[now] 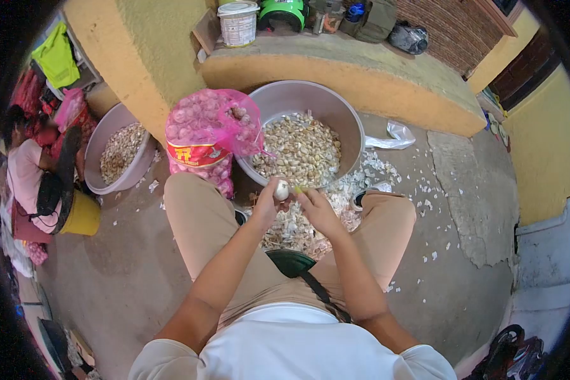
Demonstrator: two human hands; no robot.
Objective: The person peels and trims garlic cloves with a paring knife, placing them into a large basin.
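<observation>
A white garlic bulb (281, 189) is held in the fingers of my left hand (269, 201), just above the near rim of a large grey basin (353, 120). Peeled-looking garlic cloves (304, 149) lie in that basin. My right hand (315, 208) is beside the bulb, its fingers closed around something small and yellowish that I cannot make out clearly. Below both hands, loose garlic skins (294, 229) are heaped on the floor between my legs. Left of the basin stands a pink mesh sack (199, 120) full of garlic bulbs.
At the left, a person (31, 171) sits by a yellow bucket (84, 214) and a second basin (96, 136) of cloves. A raised ledge (335, 63) holds a white bucket (238, 26) and a green helmet (282, 11). A plastic bag (396, 136) lies right of the basin.
</observation>
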